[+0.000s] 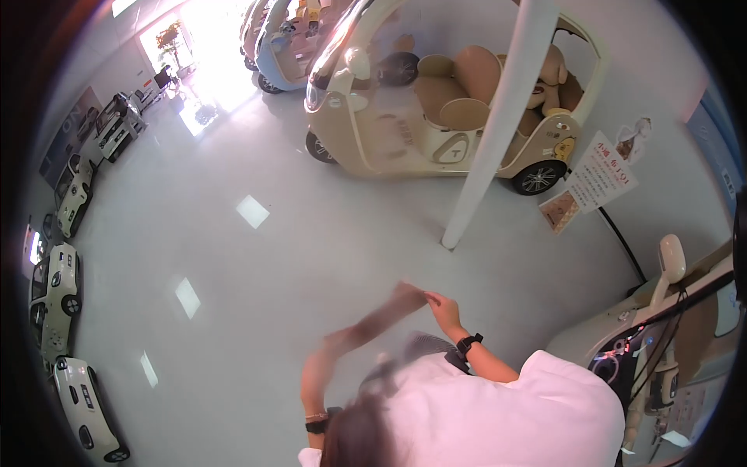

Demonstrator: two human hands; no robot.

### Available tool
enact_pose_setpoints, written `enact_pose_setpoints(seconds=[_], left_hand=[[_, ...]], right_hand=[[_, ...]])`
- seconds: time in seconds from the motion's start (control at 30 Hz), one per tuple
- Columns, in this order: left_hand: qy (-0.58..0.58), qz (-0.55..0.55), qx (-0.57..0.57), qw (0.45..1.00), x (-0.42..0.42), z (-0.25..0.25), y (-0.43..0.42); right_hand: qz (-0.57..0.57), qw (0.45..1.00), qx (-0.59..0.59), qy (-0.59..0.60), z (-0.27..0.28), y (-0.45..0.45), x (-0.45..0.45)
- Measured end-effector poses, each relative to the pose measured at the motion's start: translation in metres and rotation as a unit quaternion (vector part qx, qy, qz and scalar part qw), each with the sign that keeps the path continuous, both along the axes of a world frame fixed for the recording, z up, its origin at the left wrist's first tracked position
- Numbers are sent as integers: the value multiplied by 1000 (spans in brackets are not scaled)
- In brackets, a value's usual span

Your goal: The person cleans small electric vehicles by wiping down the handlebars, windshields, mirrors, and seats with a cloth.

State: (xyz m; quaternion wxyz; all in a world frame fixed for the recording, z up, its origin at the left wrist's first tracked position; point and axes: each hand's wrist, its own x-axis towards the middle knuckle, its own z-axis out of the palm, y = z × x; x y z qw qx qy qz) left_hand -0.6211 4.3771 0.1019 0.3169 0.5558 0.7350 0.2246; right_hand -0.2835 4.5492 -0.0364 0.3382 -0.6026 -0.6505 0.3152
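A brownish strip of cloth [377, 321], smeared by motion, stretches between my two hands in the lower middle of the head view. My right hand [445, 313] pinches its upper right end, with the fingers closed. At the lower left end is my left hand [317, 364], blurred, and it appears to grip the cloth there. Dark watches or bands circle both wrists. The white-sleeved arms reach out over the grey floor [257, 311], and hair covers part of the left forearm.
A beige small car [389, 148] with open sides stands ahead, behind a white pole [498, 124]. Right of me is another car, with a mirror [671, 258]. A printed sign [601, 171] leans near the wall. Several cars, including a white car [85, 409], line the left.
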Motion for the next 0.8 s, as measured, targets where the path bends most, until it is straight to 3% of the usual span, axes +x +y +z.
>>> enact_pose_setpoints(seconds=[0.03, 0.13, 0.17, 0.33, 0.37, 0.47, 0.6, 0.8], left_hand=[[-5, 42, -17, 999, -13, -1, 9], [-47, 157, 69, 984, -40, -8, 53], [45, 135, 97, 985, -59, -31, 66], [-9, 232, 183, 955, -108, -53, 171], [-26, 246, 209, 946, -118, -55, 193], [-11, 257, 200, 946, -130, -24, 276], [-69, 247, 204, 945, -139, 34, 392], [-143, 241, 202, 938, -186, 8, 511]], right_hand=[[14, 1000, -17, 10, 0, 16, -21], [39, 999, -10, 0, -7, 70, -66], [25, 998, -36, 37, -11, 92, -80], [-25, 966, -126, 224, -29, 226, -132], [-26, 950, -162, 266, -23, 254, -140], [-19, 945, -231, 230, 8, 335, -162], [-6, 921, -192, 338, 12, 446, -197], [-55, 889, -164, 425, 96, 537, -233]])
